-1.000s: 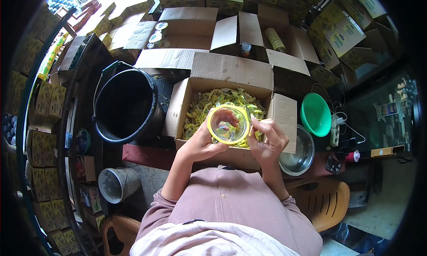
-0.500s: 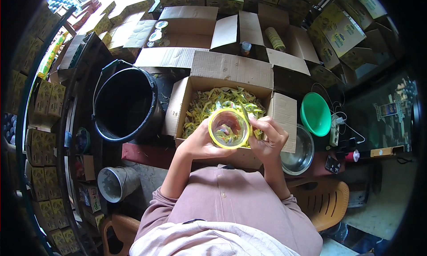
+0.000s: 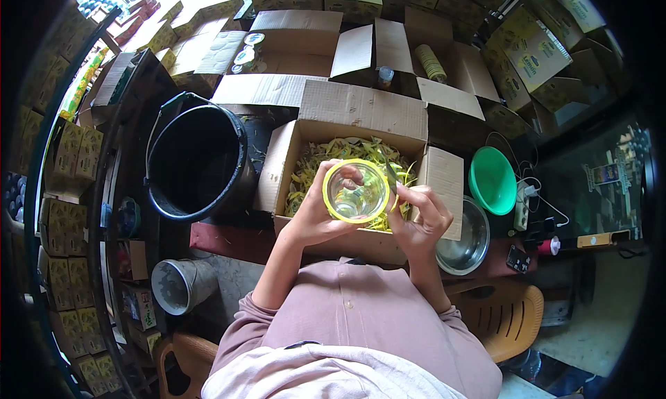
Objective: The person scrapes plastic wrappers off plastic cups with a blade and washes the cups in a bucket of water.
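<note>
My left hand [image 3: 313,215] is wrapped round a clear plastic cup [image 3: 355,191] with a bright yellow rim, its mouth tilted up toward the camera. Fingers show through the cup's clear wall. At the cup's right side, my right hand [image 3: 419,222] pinches a thin, dark blade-like tool [image 3: 392,177], which stands close to the yellow rim. Both hands are over the near part of an open cardboard box [image 3: 364,107], which holds a heap of yellow-green strips [image 3: 305,164].
A large black bucket [image 3: 198,159] stands left of the box, with a smaller grey bucket [image 3: 182,286] below it. A green bowl [image 3: 492,180] and a metal bowl [image 3: 465,241] sit on the right. More open cartons [image 3: 291,45] lie beyond.
The cup has shifted slightly up in my left hand since half a second ago, and its tilt has changed. The dark tool now stands more upright beside the rim.
</note>
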Available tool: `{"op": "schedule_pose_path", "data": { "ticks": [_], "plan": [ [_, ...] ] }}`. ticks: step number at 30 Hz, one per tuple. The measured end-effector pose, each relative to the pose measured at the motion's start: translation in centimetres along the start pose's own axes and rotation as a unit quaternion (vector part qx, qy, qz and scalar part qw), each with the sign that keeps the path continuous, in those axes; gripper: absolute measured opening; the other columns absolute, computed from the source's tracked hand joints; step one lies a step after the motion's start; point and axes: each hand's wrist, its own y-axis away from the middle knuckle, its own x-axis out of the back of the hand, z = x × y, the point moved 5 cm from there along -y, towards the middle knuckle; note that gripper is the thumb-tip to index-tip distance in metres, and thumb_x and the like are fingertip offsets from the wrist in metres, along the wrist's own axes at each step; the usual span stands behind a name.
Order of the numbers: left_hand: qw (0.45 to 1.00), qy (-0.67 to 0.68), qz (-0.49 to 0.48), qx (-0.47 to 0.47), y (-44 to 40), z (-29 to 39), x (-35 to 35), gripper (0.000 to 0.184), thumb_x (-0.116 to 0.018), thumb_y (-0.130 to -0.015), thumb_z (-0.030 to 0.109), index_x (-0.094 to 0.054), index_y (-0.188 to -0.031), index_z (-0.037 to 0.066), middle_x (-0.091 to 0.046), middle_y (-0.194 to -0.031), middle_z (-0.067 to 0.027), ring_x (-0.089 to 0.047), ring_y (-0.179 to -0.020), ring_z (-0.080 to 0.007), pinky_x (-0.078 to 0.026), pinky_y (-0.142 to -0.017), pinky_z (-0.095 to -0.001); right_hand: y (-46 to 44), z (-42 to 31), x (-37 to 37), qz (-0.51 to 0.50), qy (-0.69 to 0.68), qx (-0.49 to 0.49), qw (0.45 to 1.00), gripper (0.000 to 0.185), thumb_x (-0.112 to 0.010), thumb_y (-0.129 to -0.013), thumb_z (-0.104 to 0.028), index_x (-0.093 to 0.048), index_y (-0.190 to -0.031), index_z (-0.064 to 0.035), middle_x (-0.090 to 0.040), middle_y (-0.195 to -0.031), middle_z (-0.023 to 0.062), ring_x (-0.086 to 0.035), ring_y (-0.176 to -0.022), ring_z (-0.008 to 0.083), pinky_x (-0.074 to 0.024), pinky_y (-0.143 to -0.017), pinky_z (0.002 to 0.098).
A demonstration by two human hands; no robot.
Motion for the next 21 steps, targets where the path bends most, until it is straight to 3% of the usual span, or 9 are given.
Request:
{"op": "schedule_pose_path", "data": {
  "ticks": [8,21],
  "plan": [
    [0.999,0.01,0.019,0.035,0.2,0.0,0.0,0.073,-0.073,-0.063,0.006,-0.03,-0.123,0.004,-0.043,-0.112,-0.0088,-0.047,-0.105,-0.0173,-0.042,-0.085,-0.0302,0.6,-0.4,-0.1,0.008,0.018,0.002,1.0,0.022,-0.068,-0.062,0.007,-0.064,-0.08,-0.0053,-0.058,-0.064,0.0056,-0.056,-0.054,0.0132,-0.046,-0.049,0.0234],
    [0.997,-0.047,-0.02,0.054,0.1,0.9,0.2,0.062,-0.068,-0.061,0.006,-0.04,-0.116,0.002,-0.046,-0.106,-0.0086,-0.05,-0.099,-0.0184,-0.043,-0.082,-0.0295,0.3,-0.4,0.1,-0.018,0.014,-0.007,1.0,0.02,-0.069,-0.063,0.005,-0.063,-0.079,-0.0059,-0.058,-0.064,0.0059,-0.058,-0.056,0.0148,-0.0467,-0.05,0.0246]
  ]
}}
